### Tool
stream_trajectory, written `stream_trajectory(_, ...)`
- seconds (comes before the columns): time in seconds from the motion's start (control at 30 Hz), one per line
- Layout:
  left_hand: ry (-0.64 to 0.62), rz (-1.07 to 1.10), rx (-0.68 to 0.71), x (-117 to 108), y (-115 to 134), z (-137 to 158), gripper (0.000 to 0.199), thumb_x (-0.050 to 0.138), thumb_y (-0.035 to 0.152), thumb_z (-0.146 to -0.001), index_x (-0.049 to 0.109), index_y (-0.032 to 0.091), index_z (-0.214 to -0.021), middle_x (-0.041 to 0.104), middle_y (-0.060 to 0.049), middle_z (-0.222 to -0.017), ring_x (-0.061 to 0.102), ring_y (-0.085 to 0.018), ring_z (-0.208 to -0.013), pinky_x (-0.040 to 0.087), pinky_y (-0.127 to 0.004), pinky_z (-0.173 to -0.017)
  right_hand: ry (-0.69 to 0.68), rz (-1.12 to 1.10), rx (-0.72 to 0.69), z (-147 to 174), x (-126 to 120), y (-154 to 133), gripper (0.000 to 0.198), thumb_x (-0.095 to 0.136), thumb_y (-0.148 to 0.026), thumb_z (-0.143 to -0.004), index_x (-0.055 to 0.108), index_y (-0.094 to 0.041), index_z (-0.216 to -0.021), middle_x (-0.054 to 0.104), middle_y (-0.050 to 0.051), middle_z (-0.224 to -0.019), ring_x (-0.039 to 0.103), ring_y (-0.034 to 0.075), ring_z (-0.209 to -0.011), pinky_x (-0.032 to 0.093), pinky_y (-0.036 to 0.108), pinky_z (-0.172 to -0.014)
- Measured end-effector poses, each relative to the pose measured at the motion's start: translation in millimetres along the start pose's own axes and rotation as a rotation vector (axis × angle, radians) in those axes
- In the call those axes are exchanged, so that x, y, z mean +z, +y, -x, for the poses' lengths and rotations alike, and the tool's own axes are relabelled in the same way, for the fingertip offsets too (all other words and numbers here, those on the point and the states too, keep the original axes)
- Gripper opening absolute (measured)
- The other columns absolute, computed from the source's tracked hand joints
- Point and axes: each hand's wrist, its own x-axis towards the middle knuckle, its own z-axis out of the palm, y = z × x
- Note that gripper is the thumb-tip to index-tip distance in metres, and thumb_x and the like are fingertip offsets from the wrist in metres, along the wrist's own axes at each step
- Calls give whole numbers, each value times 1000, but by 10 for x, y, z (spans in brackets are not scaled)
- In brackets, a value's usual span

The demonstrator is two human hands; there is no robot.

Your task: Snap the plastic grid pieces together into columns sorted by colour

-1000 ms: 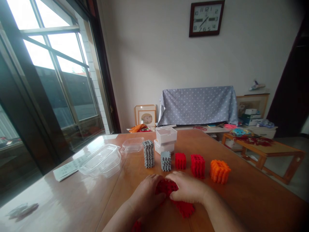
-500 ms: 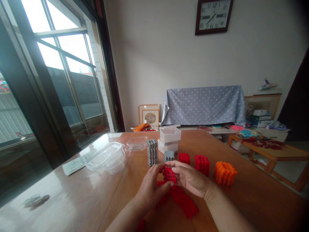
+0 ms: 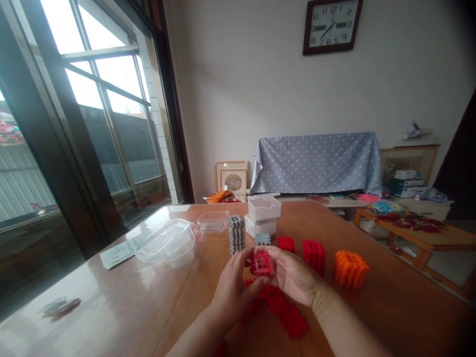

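Observation:
Between my fingers is a red lattice building piece (image 3: 262,263), held up above the table, its square holes facing me. My left hand (image 3: 235,283) grips its left side, fingers and thumb curled around it. On the other side, my right hand (image 3: 293,276) pinches its right edge. Below my hands lie more red pieces (image 3: 290,317), joined or laid in a strip on the table; my hands hide part of them. Just beyond stand a small grey stack (image 3: 262,239) and a taller grey stack (image 3: 236,234) of similar pieces.
Red stacks (image 3: 286,244) (image 3: 314,257) and an orange stack (image 3: 350,269) stand to the right on the wooden table (image 3: 148,307). White plastic boxes (image 3: 264,209) are piled behind. Clear plastic containers (image 3: 167,240), papers (image 3: 121,254) and a small bundle (image 3: 60,306) lie left.
The red piece has been tilted so its latticed face now turns more toward me. Both hands keep hold of it, and the view has shifted slightly.

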Motion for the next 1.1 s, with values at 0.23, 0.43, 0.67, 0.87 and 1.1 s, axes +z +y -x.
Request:
stream_trajectory(0.23, -42, 680, -456, -29, 77, -70, 49, 68, 61, -87, 70, 15, -105, 71, -7, -92, 61, -17, -78, 46, -28, -75, 193, 177, -114, -40, -26, 26, 39, 56, -47, -96, 64, -19, -122, 74, 8, -104, 70, 21, -88, 55, 33, -75)
stream_trajectory(0.43, -279, 1246, -738, -81, 57, -114, 64, 53, 74, -90, 73, 13, -99, 71, -9, -86, 64, -15, -71, 46, -24, -63, 245, 789, -496, 0, 118, 97, 65, 68, -35, -88, 47, -29, -149, 55, 10, -148, 52, 29, -135, 50, 44, -104)
stream_trajectory(0.67, -365, 1281, -744, -51, 145, -69, 60, 52, 70, -93, 74, 15, -100, 75, -11, -88, 69, -17, -74, 50, -24, -64, 282, 1157, -657, -30, 159, 176, 65, 66, -21, -84, 51, -29, -147, 57, 10, -147, 54, 30, -134, 49, 48, -110)
stream_trajectory(0.87, -109, 1177, -633, -47, 62, -93, 39, 73, 50, -86, 70, 16, -105, 71, -6, -86, 65, -15, -73, 48, -23, -66, 269, 1247, -715, -36, 83, 127, 65, 62, -11, -79, 56, -29, -142, 60, 8, -145, 53, 29, -138, 43, 51, -118)
stream_trajectory(1.1, 23, 1121, -600, -51, -48, -99, 26, 83, 28, -75, 65, 15, -89, 60, 1, -64, 53, -8, -57, 41, -20, -59, 223, 1263, -646, -18, 95, 182, 72, 57, -9, -81, 48, -28, -150, 50, 7, -155, 45, 26, -146, 38, 50, -122)
